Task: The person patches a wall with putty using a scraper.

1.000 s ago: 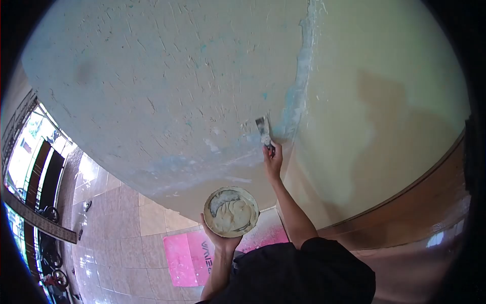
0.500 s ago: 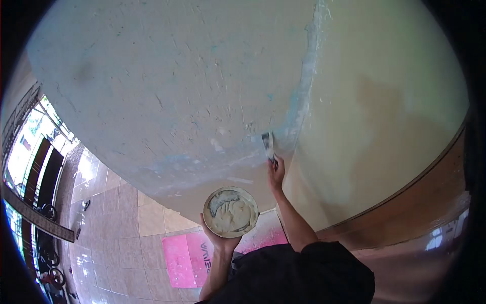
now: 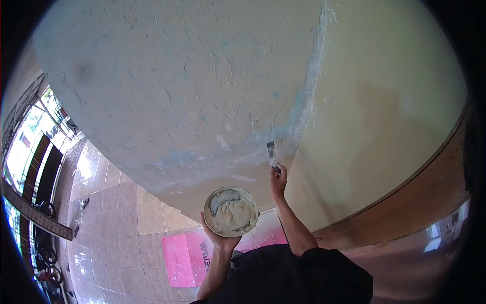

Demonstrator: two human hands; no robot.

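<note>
My right hand [image 3: 278, 178] grips the putty knife [image 3: 272, 153], blade against the wall [image 3: 192, 91] at its corner. Below it, my left hand [image 3: 218, 238] cups the putty bowl [image 3: 231, 211] from underneath.

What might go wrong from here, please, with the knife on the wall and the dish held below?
The dish sits on the left hand tilted toward the camera; filler could slide out onto the pink sheet. The knife in the right hand works a rough corner, so it may snag.
</note>
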